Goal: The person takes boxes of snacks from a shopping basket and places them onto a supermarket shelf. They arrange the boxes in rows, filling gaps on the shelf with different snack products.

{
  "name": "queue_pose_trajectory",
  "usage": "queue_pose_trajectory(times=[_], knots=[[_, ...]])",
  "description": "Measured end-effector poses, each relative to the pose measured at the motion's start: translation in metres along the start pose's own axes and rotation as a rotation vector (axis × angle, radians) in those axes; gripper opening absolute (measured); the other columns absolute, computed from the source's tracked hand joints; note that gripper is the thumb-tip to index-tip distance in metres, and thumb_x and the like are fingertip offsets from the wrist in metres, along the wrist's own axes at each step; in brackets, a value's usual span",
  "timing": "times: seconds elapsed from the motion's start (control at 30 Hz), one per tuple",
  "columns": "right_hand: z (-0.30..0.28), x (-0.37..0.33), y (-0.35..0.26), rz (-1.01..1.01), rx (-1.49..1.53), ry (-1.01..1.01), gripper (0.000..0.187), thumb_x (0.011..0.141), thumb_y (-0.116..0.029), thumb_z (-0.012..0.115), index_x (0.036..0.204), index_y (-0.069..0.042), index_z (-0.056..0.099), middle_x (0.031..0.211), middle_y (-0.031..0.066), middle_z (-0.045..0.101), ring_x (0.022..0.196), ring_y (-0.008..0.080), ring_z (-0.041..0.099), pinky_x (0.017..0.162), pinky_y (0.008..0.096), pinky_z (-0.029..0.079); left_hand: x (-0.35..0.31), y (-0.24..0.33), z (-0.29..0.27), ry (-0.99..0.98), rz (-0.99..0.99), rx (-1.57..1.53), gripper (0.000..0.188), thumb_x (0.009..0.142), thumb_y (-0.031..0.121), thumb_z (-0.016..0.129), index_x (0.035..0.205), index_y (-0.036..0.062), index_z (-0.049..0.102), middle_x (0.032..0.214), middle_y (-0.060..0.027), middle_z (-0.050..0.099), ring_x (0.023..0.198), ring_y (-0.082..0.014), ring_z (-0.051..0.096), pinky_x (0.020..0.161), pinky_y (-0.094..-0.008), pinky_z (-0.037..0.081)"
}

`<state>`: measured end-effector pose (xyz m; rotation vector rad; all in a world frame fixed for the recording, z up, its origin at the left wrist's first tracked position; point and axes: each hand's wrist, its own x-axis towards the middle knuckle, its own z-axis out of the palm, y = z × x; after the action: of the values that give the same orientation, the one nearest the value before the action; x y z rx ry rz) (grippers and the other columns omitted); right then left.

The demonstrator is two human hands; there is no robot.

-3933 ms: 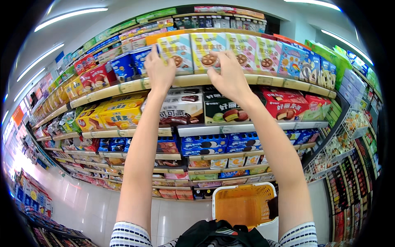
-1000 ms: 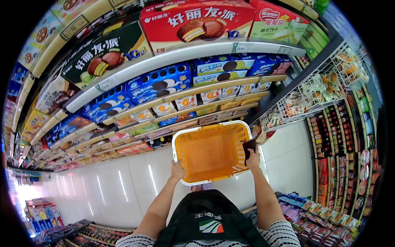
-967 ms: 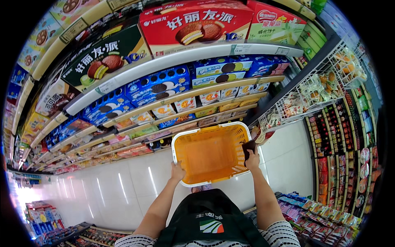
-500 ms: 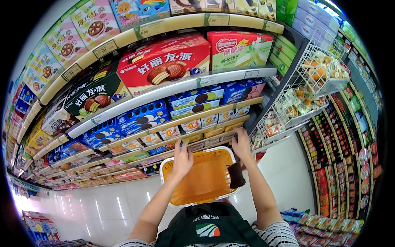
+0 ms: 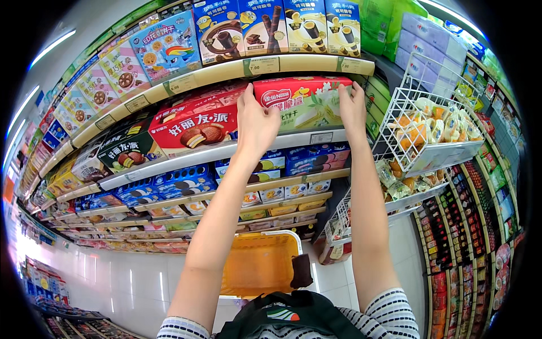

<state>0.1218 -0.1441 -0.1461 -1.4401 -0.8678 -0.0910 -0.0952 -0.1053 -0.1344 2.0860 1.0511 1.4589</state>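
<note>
Left hand (image 5: 258,124) at nine o'clock and right hand (image 5: 353,113) at three flank the red-and-green box (image 5: 310,113), shelved at one o'clock, probably balancing both ends; whether fingers (image 5: 355,95) pinch, I cannot tell

Left hand (image 5: 258,123): moved since a second ago from the rim of the yellow basket (image 5: 248,264) to the red-and-green box (image 5: 313,110), ten o'clock corner. Right hand (image 5: 353,110): likewise moved, now at the box's two o'clock corner. Basket: shifted in view from near centre to six o'clock.
</note>
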Motion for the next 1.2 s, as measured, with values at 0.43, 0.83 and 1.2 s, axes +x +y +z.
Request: queue_pose_trajectory(times=[0.43, 0.83, 1.2], knots=[[-0.022, -0.033, -0.039, -0.214, 0.034, 0.215, 0.053, 0.083, -0.011, 0.049, 0.131, 0.009, 0.036, 0.130, 0.0253, 0.041, 0.124, 0.0365, 0.038, 0.107, 0.0419, 0.028, -0.026, 0.014, -0.023, -0.009, 0.074, -0.271, 0.064, 0.078, 0.004, 0.057, 0.137, -0.0073, 0.035, 0.123, -0.0178, 0.049, 0.091, -0.0223, 0.058, 0.068, -0.0294, 0.049], [-0.026, -0.183, -0.070, -0.154, -0.009, -0.037, 0.052, 0.087, -0.005, 0.047, 0.135, 0.007, 0.031, 0.130, 0.0250, 0.040, 0.123, 0.0371, 0.038, 0.105, 0.0411, 0.029, -0.149, 0.013, -0.120, 0.120, 0.214, 0.088, 0.066, 0.077, -0.005, 0.053, 0.140, 0.0013, 0.036, 0.126, -0.0218, 0.047, 0.115, -0.0360, 0.043, 0.100, -0.0419, 0.034], [0.015, -0.373, 0.064, 0.422, -0.289, -0.501, 0.054, 0.080, -0.005, 0.053, 0.129, 0.009, 0.036, 0.118, 0.0283, 0.043, 0.113, 0.0440, 0.042, 0.100, 0.0427, 0.034, -0.293, -0.183, -0.115, -0.042, -0.659, -0.311, 0.052, 0.084, -0.003, 0.051, 0.135, -0.0052, 0.041, 0.122, -0.0167, 0.055, 0.108, -0.0223, 0.057, 0.092, -0.0301, 0.045]])
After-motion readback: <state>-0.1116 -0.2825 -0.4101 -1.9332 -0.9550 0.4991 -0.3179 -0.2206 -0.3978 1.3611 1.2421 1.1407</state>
